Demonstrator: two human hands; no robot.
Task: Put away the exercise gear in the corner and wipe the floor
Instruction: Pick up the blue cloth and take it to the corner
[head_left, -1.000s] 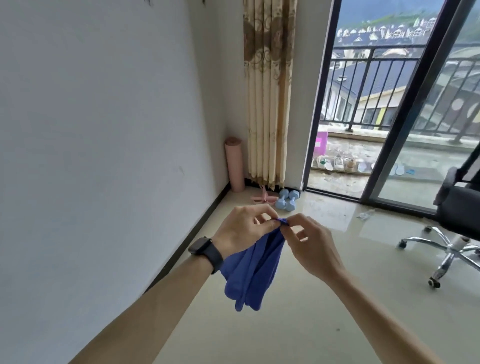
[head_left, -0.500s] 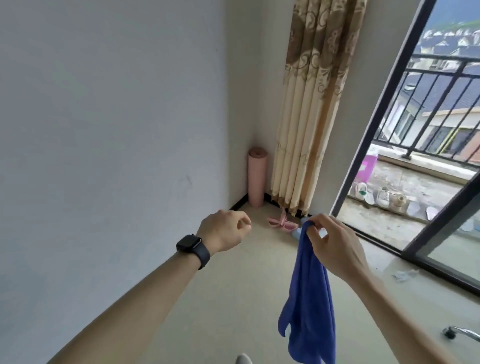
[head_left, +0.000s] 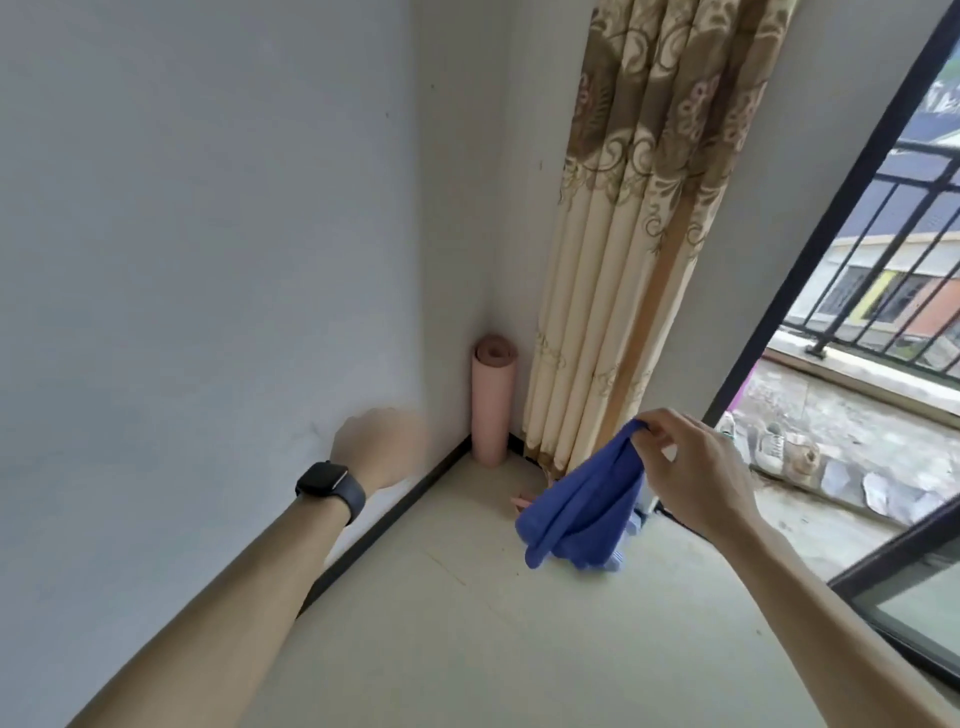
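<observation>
A blue cloth (head_left: 582, 512) hangs from my right hand (head_left: 691, 473), which pinches its top edge between thumb and fingers. My left hand (head_left: 382, 449), with a dark watch on its wrist, is held out toward the white wall; it is blurred, and its fingers seem curled with nothing in them. A rolled pink exercise mat (head_left: 493, 402) stands upright in the corner. A pink piece of gear (head_left: 522, 501) and a pale blue dumbbell (head_left: 626, 538) lie on the floor below the curtain, mostly hidden behind the cloth.
A beige patterned curtain (head_left: 623, 260) hangs right of the mat. A dark-framed glass door (head_left: 831, 234) opens onto a balcony with shoes (head_left: 774, 447) and railings. A black skirting board (head_left: 384, 525) runs along the left wall. Beige floor tiles (head_left: 493, 639) stretch toward me.
The view has come closer to the corner. My right hand has lifted the cloth, which now swings to the left. My left hand has moved toward the wall.
</observation>
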